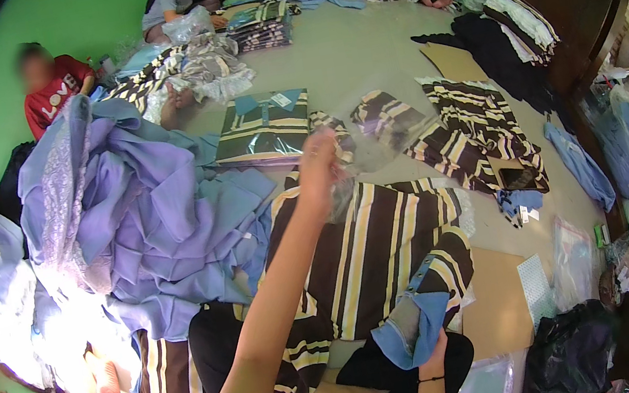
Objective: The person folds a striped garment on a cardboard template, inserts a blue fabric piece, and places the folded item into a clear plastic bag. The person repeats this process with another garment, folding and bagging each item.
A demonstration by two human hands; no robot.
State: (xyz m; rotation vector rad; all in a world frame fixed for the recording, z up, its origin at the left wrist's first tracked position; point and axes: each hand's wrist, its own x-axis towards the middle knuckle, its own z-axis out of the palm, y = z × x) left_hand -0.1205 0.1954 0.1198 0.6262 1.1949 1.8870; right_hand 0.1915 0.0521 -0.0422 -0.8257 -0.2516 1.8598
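My left hand (318, 165) reaches far forward with its fingers closed on crumpled clear plastic (369, 148), which looks blurred and see-through. Low on the right, my right hand (434, 353), a thin dark band at its wrist, grips the blue collar (409, 330) of a striped shirt. That striped shirt (368, 257), in dark brown, cream and yellow, lies spread across my lap and the floor in front. Just beyond my left hand sits a folded striped shirt (264, 129) in a shiny clear bag, with a tag near its collar.
A big heap of blue-violet cloth (143, 189) lies on the left. To the right are another striped garment (475, 128), a cardboard sheet (492, 296), clear bags (572, 260) and a black bag (570, 357). Several people sit at the back among stacks of clothes (261, 27).
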